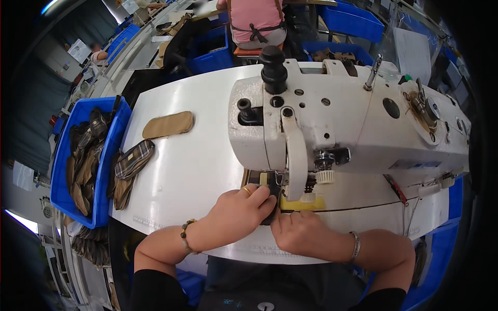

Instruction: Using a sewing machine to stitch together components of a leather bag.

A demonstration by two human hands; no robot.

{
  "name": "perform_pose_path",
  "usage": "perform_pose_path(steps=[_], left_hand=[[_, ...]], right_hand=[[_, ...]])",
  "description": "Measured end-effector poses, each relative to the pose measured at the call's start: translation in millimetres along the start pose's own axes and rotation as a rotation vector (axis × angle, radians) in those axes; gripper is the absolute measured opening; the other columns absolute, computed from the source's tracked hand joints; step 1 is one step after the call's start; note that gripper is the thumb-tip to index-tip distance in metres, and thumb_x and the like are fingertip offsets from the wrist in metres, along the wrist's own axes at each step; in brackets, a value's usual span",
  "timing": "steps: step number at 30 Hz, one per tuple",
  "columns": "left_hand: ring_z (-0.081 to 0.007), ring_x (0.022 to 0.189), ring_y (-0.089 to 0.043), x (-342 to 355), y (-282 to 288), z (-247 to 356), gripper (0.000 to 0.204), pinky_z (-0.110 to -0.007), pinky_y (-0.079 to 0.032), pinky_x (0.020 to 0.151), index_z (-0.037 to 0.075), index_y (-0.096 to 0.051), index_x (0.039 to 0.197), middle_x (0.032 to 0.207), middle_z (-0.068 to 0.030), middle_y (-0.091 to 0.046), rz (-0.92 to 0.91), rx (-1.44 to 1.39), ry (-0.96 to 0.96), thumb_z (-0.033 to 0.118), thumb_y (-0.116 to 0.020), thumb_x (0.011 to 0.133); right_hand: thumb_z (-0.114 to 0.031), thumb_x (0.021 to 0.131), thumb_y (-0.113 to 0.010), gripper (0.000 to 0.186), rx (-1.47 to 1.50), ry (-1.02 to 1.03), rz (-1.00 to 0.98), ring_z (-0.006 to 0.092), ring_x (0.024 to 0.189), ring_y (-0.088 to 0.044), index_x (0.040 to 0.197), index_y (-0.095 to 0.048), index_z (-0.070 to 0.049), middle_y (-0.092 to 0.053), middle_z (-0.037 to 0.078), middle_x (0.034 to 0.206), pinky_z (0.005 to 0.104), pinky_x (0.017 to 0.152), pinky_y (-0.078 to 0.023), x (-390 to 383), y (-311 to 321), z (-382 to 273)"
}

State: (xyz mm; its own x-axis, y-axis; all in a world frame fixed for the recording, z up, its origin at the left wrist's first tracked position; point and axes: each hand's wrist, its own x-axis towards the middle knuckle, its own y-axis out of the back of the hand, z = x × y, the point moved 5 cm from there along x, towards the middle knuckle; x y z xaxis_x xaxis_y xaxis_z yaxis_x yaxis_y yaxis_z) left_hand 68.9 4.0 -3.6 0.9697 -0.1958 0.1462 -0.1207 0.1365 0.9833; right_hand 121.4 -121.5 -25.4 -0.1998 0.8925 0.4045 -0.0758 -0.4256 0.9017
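Note:
A white sewing machine (342, 124) stands over the table, its needle area just beyond my hands. Under its presser foot lies a dark fabric piece (273, 193), with a plaid part showing at its left. My left hand (239, 210), a ring on one finger, has its fingers curled and pressed on this fabric, close to the foot. Close beside it, my right hand (302, 231) pinches the near end of the fabric with bent fingers. The fingertips of both hands are partly hidden, and so is much of the fabric beneath them.
Left on the white table (192, 171) lie a stack of tan fabric pieces (168, 125) and a plaid piece (135, 159). A blue bin (61, 171) of plaid and brown pieces stands at the left edge. Red-handled snips (396, 189) lie right. A person in pink (256, 20) sits beyond.

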Motion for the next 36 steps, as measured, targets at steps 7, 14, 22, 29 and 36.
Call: perform_pose_path(steps=[7,14,22,29,36], left_hand=[[-0.0175,0.085,-0.059,-1,-1,10,0.038,-0.028,-0.052,0.062,0.000,-0.067,0.115,0.093,-0.0035,-0.052,0.027,0.124,-0.047,0.017,-0.064,0.080],[-0.0164,0.084,-0.057,1,3,14,0.035,-0.028,-0.049,0.063,0.002,-0.070,0.112,0.091,-0.0017,-0.052,0.043,0.144,-0.070,0.016,-0.064,0.081],[-0.0204,0.084,-0.057,2,-1,8,0.033,-0.037,-0.047,0.072,0.010,-0.074,0.111,0.089,-0.0020,-0.054,0.070,0.005,0.023,0.015,-0.068,0.079],[-0.0197,0.084,-0.057,1,4,8,0.029,-0.038,-0.044,0.072,0.010,-0.074,0.107,0.086,-0.0014,-0.053,0.074,0.009,-0.016,0.014,-0.068,0.079],[-0.0202,0.095,-0.056,2,-4,6,0.025,-0.039,-0.045,0.090,0.006,-0.072,0.105,0.095,-0.0025,-0.053,0.026,0.043,0.019,0.016,-0.064,0.083]], right_hand=[[-0.011,0.067,-0.064,0.023,-0.112,-0.001,-0.042,0.0090,0.047,-0.050,0.084,-0.071,0.004,-0.055,0.002,0.058,0.0234,0.045,-0.038,1,6,-9],[-0.011,0.067,-0.063,0.015,-0.066,0.014,-0.059,0.0094,0.048,-0.050,0.076,-0.067,0.000,-0.066,0.008,0.070,0.0243,0.044,-0.036,-1,2,-9],[-0.011,0.068,-0.062,0.013,-0.071,0.022,-0.064,0.0101,0.050,-0.051,0.075,-0.066,0.000,-0.070,0.013,0.079,0.0252,0.045,-0.037,0,1,-9],[-0.010,0.065,-0.063,0.022,-0.058,0.018,-0.053,0.0103,0.050,-0.051,0.081,-0.069,0.003,-0.065,0.008,0.072,0.0259,0.046,-0.038,-1,3,-8],[-0.010,0.065,-0.063,0.024,-0.087,0.021,-0.028,0.0106,0.050,-0.052,0.084,-0.070,0.003,-0.059,0.005,0.065,0.0261,0.046,-0.041,0,-4,-4]])
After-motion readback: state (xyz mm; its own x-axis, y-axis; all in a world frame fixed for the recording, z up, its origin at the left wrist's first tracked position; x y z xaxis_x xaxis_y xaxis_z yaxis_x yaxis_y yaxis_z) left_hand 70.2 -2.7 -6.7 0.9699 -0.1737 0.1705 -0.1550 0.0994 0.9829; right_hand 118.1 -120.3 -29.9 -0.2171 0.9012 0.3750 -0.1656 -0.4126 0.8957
